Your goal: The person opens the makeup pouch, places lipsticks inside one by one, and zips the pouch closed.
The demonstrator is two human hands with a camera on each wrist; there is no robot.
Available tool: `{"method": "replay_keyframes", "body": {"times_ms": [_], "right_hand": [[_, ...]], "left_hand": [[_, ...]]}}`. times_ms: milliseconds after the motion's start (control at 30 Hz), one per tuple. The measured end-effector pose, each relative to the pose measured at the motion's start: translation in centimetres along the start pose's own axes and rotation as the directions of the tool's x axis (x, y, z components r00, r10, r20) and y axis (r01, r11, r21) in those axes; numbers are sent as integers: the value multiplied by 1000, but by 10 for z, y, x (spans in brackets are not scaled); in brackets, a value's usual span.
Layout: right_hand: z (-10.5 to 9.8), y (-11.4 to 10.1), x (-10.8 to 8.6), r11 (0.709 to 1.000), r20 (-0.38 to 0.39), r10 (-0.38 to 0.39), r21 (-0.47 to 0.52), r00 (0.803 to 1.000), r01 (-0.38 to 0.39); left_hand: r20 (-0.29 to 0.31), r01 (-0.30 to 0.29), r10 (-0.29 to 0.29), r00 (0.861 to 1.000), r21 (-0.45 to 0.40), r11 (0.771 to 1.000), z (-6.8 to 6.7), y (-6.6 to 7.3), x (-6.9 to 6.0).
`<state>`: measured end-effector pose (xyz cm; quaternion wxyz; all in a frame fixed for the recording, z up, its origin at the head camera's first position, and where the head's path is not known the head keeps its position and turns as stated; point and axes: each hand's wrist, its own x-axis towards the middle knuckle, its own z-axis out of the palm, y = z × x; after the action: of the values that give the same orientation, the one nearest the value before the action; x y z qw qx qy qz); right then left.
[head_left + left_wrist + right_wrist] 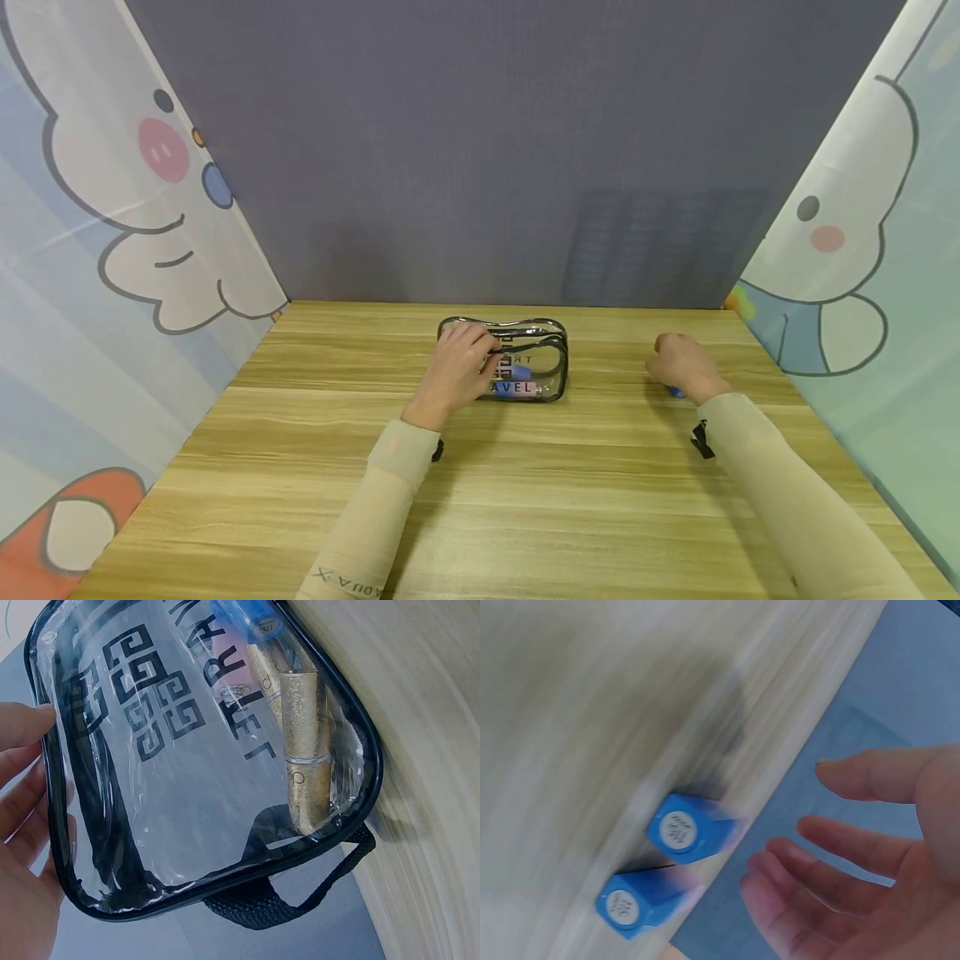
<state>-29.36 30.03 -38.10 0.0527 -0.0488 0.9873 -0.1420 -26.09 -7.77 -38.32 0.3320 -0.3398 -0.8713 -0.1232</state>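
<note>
My left hand (457, 367) pinches the black-edged opening of a clear plastic travel bag (552, 382), which stands upright near the back of the table. Through its side, the left wrist view shows gold glittery tubes (304, 724) and a blue-capped item (255, 619). A black strap handle (259, 904) hangs at one end of the bag. Off to the right, my right hand (681, 367) hovers with loosely bent fingers, holding nothing. Beside it in the right wrist view are two blue-capped items (679, 829) on the table, their pinkish bodies blurred; the fingers are apart from them.
The wood-grain table (510, 500) ends at a dark grey panel (465, 167) behind the bag. Cartoon-printed curtains (67, 333) flank both sides.
</note>
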Motion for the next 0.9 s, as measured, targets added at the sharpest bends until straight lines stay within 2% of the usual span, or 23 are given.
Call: {"method": "replay_keyframes", "body": {"times_ms": [367,533,900], "right_hand": [[12,16,0,1000,4,19,-4,1000,-19],[14,18,1,1000,-26,11,-19,1000,-11],[18,20,4,1000,-34,29,6,999,-29]], "left_hand": [[-1,-2,2,1000,3,1000,2,-1,0],[-1,-2,2,1000,10,1000,2,-1,1],[-6,-5,5,1000,12,1000,3,-1,0]]}}
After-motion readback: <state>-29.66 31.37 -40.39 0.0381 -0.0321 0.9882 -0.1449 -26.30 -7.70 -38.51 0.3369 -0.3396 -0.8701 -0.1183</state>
